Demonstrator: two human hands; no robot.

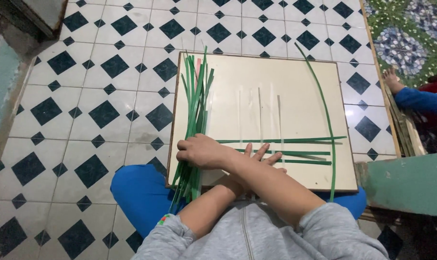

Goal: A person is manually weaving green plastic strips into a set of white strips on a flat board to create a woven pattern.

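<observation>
A cream board (295, 77) lies across my blue-trousered lap. My arms are crossed over it. My right hand (199, 151) reaches left with curled fingers, closed on a bundle of long green strips (196, 96) along the board's left edge. My left hand (264, 155) lies flat beneath my right forearm, fingers spread, pressing on three horizontal green strips (295, 140). Pale vertical strips (259, 110) lie on the board above it. One long curved green strip (324, 110) runs down the board's right side.
The floor (98, 115) has white tiles with dark diamonds. At the right, another person's foot (391, 79) and blue-clad leg rest near a patterned mat (406, 33). Thin wooden slats (403, 130) and a green painted surface (406, 183) lie close by.
</observation>
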